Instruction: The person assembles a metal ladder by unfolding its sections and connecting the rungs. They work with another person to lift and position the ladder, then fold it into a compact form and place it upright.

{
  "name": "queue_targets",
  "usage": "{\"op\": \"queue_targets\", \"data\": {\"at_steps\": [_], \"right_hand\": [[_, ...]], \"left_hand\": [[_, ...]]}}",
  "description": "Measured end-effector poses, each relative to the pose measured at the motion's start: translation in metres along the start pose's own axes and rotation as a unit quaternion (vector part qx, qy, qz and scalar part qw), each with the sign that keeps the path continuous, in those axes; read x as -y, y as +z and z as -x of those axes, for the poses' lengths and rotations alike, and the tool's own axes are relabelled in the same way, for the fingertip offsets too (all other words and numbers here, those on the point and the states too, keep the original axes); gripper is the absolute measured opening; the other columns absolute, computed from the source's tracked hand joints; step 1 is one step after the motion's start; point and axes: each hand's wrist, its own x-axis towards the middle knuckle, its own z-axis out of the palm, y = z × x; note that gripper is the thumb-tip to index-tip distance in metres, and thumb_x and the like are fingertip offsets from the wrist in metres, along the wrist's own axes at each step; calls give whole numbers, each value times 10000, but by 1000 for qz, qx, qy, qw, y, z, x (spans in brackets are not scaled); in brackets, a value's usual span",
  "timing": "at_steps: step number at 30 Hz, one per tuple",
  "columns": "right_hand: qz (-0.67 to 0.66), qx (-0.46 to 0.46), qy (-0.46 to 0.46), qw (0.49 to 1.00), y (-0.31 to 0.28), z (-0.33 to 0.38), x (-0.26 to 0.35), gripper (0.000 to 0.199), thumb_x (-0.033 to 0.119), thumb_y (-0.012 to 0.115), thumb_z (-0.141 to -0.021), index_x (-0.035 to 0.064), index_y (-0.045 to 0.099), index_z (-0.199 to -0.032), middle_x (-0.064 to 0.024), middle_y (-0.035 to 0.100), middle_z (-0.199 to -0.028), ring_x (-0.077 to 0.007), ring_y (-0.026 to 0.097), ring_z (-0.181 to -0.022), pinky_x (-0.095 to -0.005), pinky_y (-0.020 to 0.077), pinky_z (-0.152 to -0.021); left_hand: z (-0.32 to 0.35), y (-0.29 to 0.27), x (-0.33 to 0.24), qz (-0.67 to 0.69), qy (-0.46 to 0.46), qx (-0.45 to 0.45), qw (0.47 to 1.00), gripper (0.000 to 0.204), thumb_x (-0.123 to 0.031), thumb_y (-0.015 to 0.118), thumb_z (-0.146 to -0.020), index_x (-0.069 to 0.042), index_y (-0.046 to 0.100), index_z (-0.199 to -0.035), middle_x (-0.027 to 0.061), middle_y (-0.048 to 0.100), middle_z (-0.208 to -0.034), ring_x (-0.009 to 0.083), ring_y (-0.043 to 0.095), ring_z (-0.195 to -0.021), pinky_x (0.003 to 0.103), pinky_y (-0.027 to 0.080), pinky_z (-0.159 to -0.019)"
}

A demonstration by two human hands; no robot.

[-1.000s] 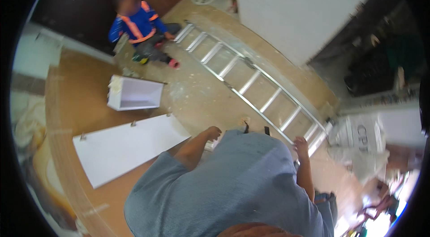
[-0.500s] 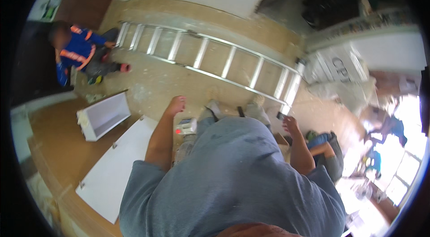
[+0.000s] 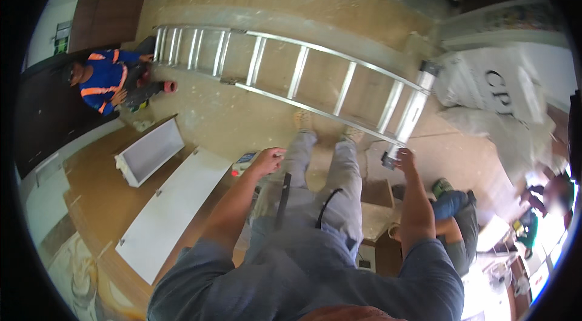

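Note:
My left hand point(image 3: 267, 162) is in front of my left thigh, its fingers curled in. A small pale spot shows at its fingertips, too small to name. My right hand point(image 3: 405, 160) is raised on the right with its fingers bent. In the picture it overlaps the lower end of the wide foot bar of an aluminium ladder point(image 3: 300, 72). Whether it touches the bar I cannot tell. The ladder stretches across the floor beyond my feet. A white container with a red cap point(image 3: 235, 172) stands just left of my left hand.
A person in blue and orange point(image 3: 106, 81) sits by the ladder's left end. A white drawer point(image 3: 151, 154) and a white panel point(image 3: 176, 212) lie on brown board at left. Large white sacks point(image 3: 494, 84) lie at right. Another person crouches point(image 3: 464, 224) close by my right arm.
The view has tilted, so my legs and shoes show more fully. My left hand has moved right, in front of my leg. My right hand sits slightly farther right.

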Motion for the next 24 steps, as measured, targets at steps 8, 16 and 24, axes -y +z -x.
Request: {"op": "queue_targets", "data": {"at_steps": [8,16,24], "right_hand": [[278,-369,-93,882,-203,-266,-43,820,246,781,-782,206,333,-1468,4,412,-615,-114,336,-454,-287,255,-362],[155,-164,8,974,-45,-252,30,927,444,838,-684,5,411,-1379,-201,479,-1382,-339,436,-1291,-446,311,-1087],[288,-194,-33,937,-53,-253,14,829,329,870,-675,-28,481,-1313,-167,568,-1259,-288,536,-1160,-406,415,-1008]], "left_hand": [[-107,86,31,-309,60,-131,940,193,-306,693,-798,-128,705,-871,139,684,-749,310,681,-713,436,525,-612],[-104,96,2,-355,7,-302,885,147,-287,692,-825,-148,660,-789,84,615,-565,289,636,-528,406,490,-494],[-130,99,9,-352,14,-295,888,138,-265,675,-829,-134,646,-796,97,620,-577,288,641,-539,407,493,-500]]}}
